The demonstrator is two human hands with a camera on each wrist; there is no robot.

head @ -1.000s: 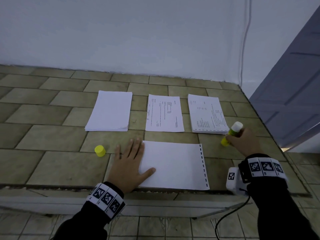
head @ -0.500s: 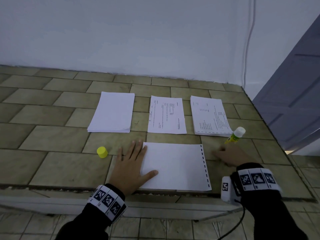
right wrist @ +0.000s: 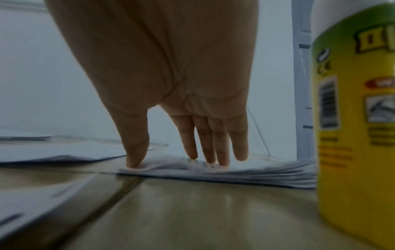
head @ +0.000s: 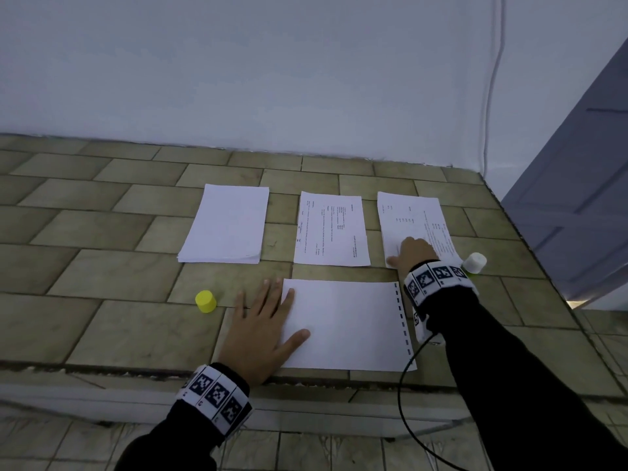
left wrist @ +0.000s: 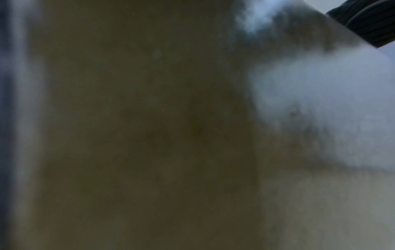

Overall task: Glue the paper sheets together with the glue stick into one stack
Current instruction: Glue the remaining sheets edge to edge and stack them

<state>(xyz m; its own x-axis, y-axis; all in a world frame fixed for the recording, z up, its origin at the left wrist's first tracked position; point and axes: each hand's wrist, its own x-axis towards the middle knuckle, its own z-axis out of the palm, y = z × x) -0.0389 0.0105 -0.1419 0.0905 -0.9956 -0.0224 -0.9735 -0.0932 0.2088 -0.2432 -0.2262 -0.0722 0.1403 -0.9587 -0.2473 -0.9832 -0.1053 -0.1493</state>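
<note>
The gluing is judged to be at an early stage: a single near sheet (head: 343,324) is laid flat at the tiled ledge's (head: 102,328) front edge and pinned by the flat, open left hand (head: 261,338), while nothing appears stacked on it yet. Three paper lots are counted behind it: a blank pile (head: 226,224), a printed middle sheet (head: 331,229) and a printed right pile (head: 413,220). The right pile's near corner is pressed by the right hand (head: 413,251), thumb and fingertips (right wrist: 222,159) extended, apparently to lift the top sheet. One uncapped glue stick (head: 475,262) is stood just beside that wrist, ungripped; one yellow cap (head: 205,301) lies apart.
</note>
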